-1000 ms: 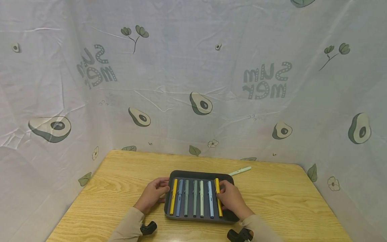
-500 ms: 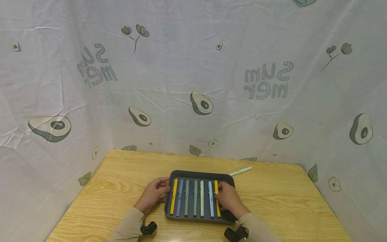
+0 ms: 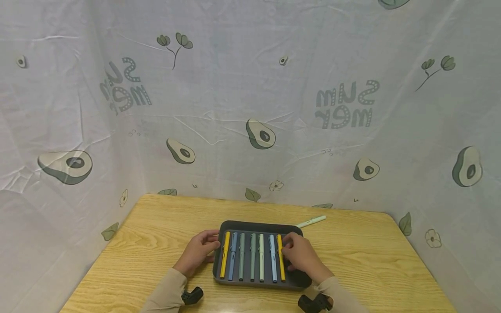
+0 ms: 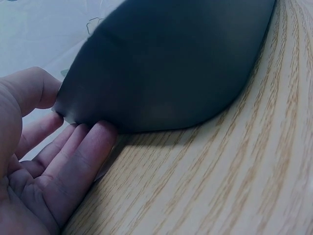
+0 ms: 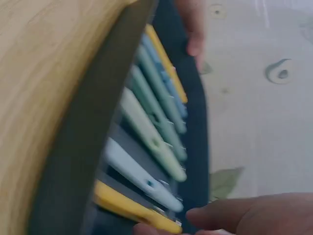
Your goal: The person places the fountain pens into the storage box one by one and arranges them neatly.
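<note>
A dark tray point(image 3: 258, 284) lies on the table, holding a row of slim capped pens side by side. My left hand point(image 3: 198, 252) holds the tray's left edge; in the left wrist view its fingertips point(image 4: 102, 131) meet the tray's outer wall point(image 4: 166, 68). My right hand point(image 3: 303, 254) is over the tray's right side, beside the rightmost yellow pen point(image 3: 281, 261). Its fingers are loose, with the fingertips close to that pen; contact is unclear. Left of it lies a light blue pen point(image 3: 273, 261), then a pale green pen point(image 3: 261, 261).
Farther left in the tray are two grey-green pens, a blue pen point(image 3: 232, 258) and another yellow pen point(image 3: 225, 258). A pale green pen point(image 3: 312, 221) lies on the table point(image 3: 364, 256) behind the tray. A printed curtain point(image 3: 219, 100) hangs behind the table.
The right hand moved left with the rightmost yellow pen, bringing it close beside the light blue one. It then drew slightly back to the right, leaving the pen there. The left hand stayed still.
</note>
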Available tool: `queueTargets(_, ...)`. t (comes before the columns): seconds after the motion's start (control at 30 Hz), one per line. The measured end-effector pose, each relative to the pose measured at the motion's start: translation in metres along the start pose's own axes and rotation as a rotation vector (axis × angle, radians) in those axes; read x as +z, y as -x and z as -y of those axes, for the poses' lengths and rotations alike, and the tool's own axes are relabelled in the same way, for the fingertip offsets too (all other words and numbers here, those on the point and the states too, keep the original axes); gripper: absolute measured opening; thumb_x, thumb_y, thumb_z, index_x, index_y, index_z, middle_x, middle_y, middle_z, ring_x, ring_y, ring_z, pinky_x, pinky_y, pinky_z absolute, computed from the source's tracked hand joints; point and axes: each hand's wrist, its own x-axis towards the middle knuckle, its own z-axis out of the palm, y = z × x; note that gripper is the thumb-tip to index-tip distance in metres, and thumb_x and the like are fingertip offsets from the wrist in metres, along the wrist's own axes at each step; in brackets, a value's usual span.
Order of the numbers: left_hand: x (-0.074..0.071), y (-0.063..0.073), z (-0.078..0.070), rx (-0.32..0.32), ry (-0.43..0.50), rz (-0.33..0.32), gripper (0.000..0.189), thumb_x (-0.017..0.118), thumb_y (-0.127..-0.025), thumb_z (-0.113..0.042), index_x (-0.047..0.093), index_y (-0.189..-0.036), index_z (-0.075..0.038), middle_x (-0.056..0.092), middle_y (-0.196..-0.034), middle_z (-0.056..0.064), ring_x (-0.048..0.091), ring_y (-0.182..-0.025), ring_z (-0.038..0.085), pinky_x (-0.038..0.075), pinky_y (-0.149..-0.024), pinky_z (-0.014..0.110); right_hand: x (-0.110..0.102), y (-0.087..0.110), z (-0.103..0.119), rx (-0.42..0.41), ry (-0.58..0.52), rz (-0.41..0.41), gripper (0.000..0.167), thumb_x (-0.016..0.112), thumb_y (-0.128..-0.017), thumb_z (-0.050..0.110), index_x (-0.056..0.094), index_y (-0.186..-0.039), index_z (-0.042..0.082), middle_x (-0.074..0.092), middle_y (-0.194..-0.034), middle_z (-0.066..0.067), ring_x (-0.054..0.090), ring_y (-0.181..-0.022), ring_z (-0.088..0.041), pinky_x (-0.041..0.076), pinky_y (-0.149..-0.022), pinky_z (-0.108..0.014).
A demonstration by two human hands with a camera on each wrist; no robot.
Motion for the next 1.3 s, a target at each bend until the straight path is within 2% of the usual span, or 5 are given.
queueTargets(0.27,-0.002,-0.001,0.001,0.000,-0.004,0.000,0.047,0.069,-0.100,-0.017,0.056,-0.143,-0.003,0.065,-0.127,0.015,0.067,-0.105,0.022,0.061,-0.076,0.040,-0.055,-0.003,-0.017,-0.042,-0.055,-0.092,0.021,0.061,-0.101,0.005,0.064,-0.120,-0.003,0.062,-0.100,-0.011,0.066,-0.086,-0.026,0.062,-0.064,-0.038)
queueTargets(0.5,-0.002,0.001,0.001,-0.008,-0.016,-0.007,0.047,0.068,-0.100,-0.017,0.056,-0.143,-0.002,0.065,-0.126,0.015,0.067,-0.104,0.021,0.062,-0.075,0.039,-0.085,-0.015,-0.054,-0.058,0.098,-0.129,0.026,0.059,-0.101,0.006,0.062,-0.123,-0.007,0.064,-0.106,-0.015,0.066,-0.093,-0.028,0.060,-0.069,-0.037)
queueTargets(0.73,-0.003,0.001,0.001,-0.010,-0.018,-0.013,0.047,0.068,-0.100,-0.016,0.056,-0.143,-0.002,0.065,-0.126,0.015,0.067,-0.104,0.021,0.062,-0.075,0.039,-0.083,-0.034,-0.077,-0.094,0.290,-0.131,0.031,0.059,-0.099,0.005,0.062,-0.126,-0.010,0.062,-0.116,-0.027,0.063,-0.105,-0.043,0.055,-0.084,-0.055)
queueTargets(1.07,-0.003,0.000,0.003,0.008,0.003,0.013,0.047,0.068,-0.100,-0.017,0.056,-0.143,-0.001,0.064,-0.126,0.016,0.067,-0.104,0.022,0.062,-0.076,0.040,-0.067,-0.063,-0.079,-0.194,0.448,-0.125,0.040,0.062,-0.097,0.003,0.059,-0.136,-0.006,0.054,-0.128,-0.033,0.054,-0.117,-0.051,0.050,-0.090,-0.062)
queueTargets(1.3,-0.002,-0.002,0.004,0.016,0.004,0.019,0.048,0.068,-0.101,-0.019,0.056,-0.143,-0.001,0.064,-0.126,0.016,0.068,-0.105,0.022,0.062,-0.075,0.040,-0.062,-0.069,-0.081,-0.226,0.513,-0.021,0.048,0.062,-0.095,-0.002,0.054,-0.142,-0.007,0.041,-0.147,-0.040,0.037,-0.134,-0.064,0.039,-0.105,-0.072)
